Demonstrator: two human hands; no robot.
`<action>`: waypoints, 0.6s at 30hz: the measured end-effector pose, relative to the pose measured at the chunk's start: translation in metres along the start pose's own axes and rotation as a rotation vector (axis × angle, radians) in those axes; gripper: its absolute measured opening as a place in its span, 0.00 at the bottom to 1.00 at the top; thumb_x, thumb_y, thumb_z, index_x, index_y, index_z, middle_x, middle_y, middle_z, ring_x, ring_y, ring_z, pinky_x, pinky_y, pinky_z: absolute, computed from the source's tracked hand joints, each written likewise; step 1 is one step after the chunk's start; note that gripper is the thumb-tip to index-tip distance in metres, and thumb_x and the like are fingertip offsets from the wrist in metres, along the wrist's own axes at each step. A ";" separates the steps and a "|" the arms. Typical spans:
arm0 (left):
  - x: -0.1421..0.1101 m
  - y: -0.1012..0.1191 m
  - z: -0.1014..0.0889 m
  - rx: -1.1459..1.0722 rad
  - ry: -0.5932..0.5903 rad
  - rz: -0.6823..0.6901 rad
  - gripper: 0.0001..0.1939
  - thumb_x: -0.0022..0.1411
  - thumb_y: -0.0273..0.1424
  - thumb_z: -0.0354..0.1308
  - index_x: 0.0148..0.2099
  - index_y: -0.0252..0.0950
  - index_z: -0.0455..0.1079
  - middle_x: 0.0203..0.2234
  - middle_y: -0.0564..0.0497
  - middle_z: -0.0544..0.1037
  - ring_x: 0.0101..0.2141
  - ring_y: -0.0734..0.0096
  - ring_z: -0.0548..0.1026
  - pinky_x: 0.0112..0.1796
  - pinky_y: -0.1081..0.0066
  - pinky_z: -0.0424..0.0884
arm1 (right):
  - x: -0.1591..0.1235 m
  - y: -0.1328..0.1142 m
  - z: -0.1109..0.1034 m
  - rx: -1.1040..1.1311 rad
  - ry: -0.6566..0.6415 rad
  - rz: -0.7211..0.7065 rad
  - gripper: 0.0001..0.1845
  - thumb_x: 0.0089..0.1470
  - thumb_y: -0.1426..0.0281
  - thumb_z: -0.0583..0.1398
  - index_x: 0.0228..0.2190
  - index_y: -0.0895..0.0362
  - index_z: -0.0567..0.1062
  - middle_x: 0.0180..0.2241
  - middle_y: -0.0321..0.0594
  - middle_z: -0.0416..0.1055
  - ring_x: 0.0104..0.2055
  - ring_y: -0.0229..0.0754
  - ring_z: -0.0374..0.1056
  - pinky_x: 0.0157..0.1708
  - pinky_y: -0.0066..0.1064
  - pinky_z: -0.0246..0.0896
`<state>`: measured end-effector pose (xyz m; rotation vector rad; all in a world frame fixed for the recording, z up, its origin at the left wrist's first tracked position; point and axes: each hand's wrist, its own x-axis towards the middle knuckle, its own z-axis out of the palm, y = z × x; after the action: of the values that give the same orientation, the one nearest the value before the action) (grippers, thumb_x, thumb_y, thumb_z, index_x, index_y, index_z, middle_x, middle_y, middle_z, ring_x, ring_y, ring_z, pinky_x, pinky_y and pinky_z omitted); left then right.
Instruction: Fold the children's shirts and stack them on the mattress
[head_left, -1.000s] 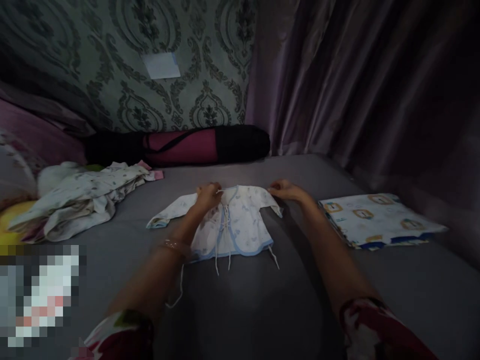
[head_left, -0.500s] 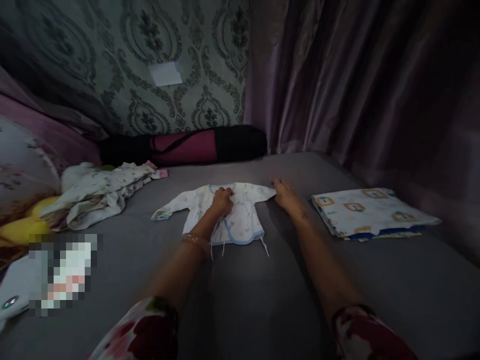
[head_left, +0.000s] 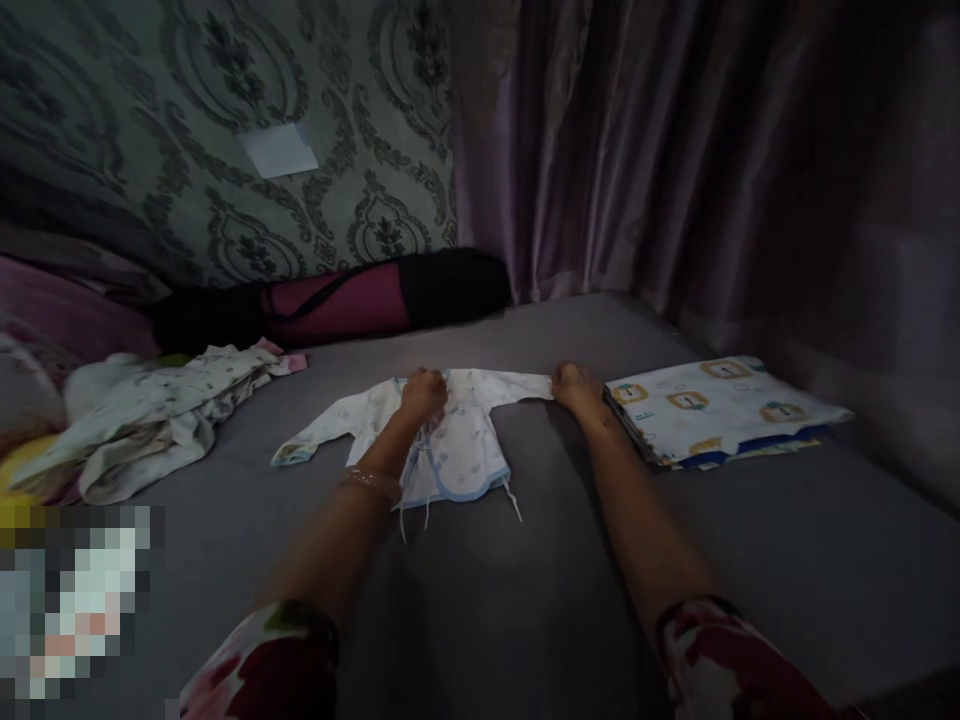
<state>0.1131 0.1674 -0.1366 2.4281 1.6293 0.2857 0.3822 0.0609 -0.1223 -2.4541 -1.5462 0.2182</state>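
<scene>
A small white baby shirt (head_left: 459, 445) with blue trim and loose ties lies spread flat on the grey bed (head_left: 487, 600). My left hand (head_left: 424, 392) rests on its collar area with the fingers curled together, pressing the cloth. My right hand (head_left: 574, 385) is at the end of the shirt's right sleeve, fingers closed on the cuff. A bangle circles my left wrist. Both forearms reach forward from floral sleeves.
A folded white patterned cloth (head_left: 720, 405) lies right of my right hand. A heap of pale clothes (head_left: 150, 420) sits at the left, by pillows. A dark and maroon roll bag (head_left: 345, 300) lies along the patterned wall. Curtains hang at the back right.
My right hand has slid outward along the right sleeve to its cuff. My left hand stays on the collar. The view has shifted a little to the right.
</scene>
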 end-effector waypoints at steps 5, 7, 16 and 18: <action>0.006 0.019 0.018 -0.055 0.068 0.129 0.17 0.58 0.25 0.49 0.47 0.33 0.73 0.42 0.43 0.75 0.46 0.62 0.71 0.50 0.65 0.65 | 0.007 -0.003 0.011 0.009 0.009 0.038 0.21 0.59 0.62 0.54 0.48 0.61 0.73 0.52 0.58 0.68 0.57 0.53 0.62 0.52 0.38 0.57; 0.006 0.024 0.029 -0.129 0.120 0.197 0.16 0.60 0.26 0.49 0.48 0.32 0.71 0.42 0.42 0.74 0.46 0.63 0.70 0.50 0.65 0.65 | 0.011 -0.003 0.011 0.027 -0.011 0.029 0.19 0.58 0.63 0.55 0.47 0.61 0.73 0.51 0.57 0.68 0.56 0.52 0.63 0.52 0.35 0.57; 0.003 0.018 0.063 -0.338 0.374 0.390 0.13 0.62 0.30 0.48 0.48 0.34 0.67 0.41 0.42 0.71 0.45 0.60 0.70 0.50 0.58 0.66 | 0.022 -0.005 0.014 0.333 0.060 -0.048 0.18 0.59 0.69 0.53 0.50 0.60 0.66 0.38 0.46 0.73 0.41 0.45 0.69 0.39 0.31 0.61; 0.003 0.018 0.065 -0.341 0.388 0.391 0.14 0.62 0.30 0.49 0.49 0.33 0.67 0.42 0.41 0.71 0.46 0.60 0.69 0.51 0.58 0.65 | 0.024 -0.002 0.014 0.405 0.000 -0.109 0.23 0.55 0.71 0.56 0.53 0.57 0.64 0.35 0.40 0.72 0.37 0.43 0.68 0.36 0.29 0.61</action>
<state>0.1475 0.1596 -0.1941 2.4972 1.0823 1.0588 0.3879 0.0853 -0.1355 -2.0516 -1.4615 0.4616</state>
